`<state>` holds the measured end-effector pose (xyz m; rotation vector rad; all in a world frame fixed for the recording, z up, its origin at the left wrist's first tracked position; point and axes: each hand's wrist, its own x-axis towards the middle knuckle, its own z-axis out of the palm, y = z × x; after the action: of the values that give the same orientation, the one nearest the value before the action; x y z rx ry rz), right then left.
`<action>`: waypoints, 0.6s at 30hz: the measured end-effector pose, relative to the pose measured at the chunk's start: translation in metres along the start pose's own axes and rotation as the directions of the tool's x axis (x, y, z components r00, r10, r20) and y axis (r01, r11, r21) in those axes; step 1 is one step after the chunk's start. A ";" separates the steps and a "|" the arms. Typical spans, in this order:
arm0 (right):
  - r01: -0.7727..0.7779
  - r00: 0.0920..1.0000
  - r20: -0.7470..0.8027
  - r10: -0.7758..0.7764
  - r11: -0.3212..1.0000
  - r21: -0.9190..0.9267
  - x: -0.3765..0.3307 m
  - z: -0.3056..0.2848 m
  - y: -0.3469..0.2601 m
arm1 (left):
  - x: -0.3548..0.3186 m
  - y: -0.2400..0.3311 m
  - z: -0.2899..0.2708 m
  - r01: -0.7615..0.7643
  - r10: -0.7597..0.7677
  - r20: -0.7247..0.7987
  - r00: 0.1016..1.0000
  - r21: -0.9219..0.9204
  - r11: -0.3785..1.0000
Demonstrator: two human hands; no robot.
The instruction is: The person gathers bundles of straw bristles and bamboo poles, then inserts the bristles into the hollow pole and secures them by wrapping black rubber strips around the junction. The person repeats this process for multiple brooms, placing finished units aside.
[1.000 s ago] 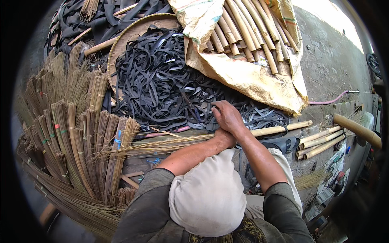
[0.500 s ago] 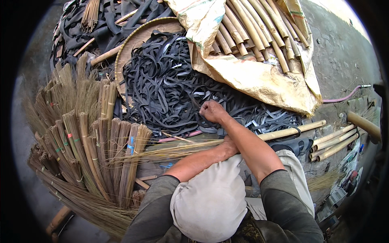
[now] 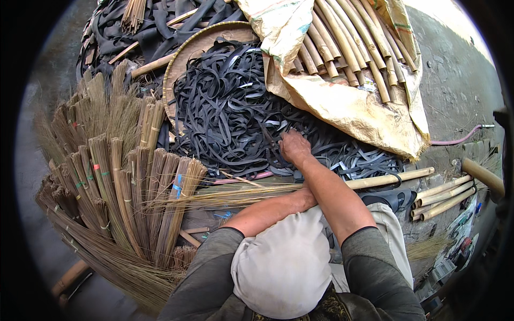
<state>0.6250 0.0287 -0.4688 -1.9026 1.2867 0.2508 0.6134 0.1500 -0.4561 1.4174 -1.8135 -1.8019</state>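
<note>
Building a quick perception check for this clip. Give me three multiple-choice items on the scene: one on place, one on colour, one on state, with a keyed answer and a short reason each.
1. Where is the right hand?
A. On the heap of rubber strips
B. On the broom bundles
C. On the pink hose

2. What colour are the rubber strips?
A. Red
B. Black
C. White

3. How do the bamboo sticks at top right lie?
A. Standing upright in a bucket
B. Scattered singly over the ground
C. Stacked together on a tan sack

Answers:
1 A: the right hand reaches forward into the strips, away from the broom bundles and the pink hose.
2 B: the whole heap is black.
3 C: they lie side by side on the tan sack, which wraps partly over them.
</note>
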 end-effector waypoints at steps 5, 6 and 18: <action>-0.066 0.998 0.008 0.066 0.998 0.006 0.016 0.016 0.006 | -0.006 -0.032 0.024 -0.096 0.094 -0.026 0.995 -0.428 0.899; -0.069 0.997 0.024 0.069 0.997 0.016 0.019 0.017 0.006 | -0.008 -0.035 0.025 -0.100 0.098 -0.028 0.995 -0.449 0.888; 0.092 0.993 -0.041 -0.108 0.521 0.848 -0.051 -0.111 -0.009 | 0.023 0.054 -0.032 0.171 -0.229 0.108 0.967 0.386 0.906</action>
<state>0.5802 -0.0134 -0.3624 -1.0782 0.9827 -0.3914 0.6001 0.1010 -0.4127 1.6968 -2.2623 -1.7631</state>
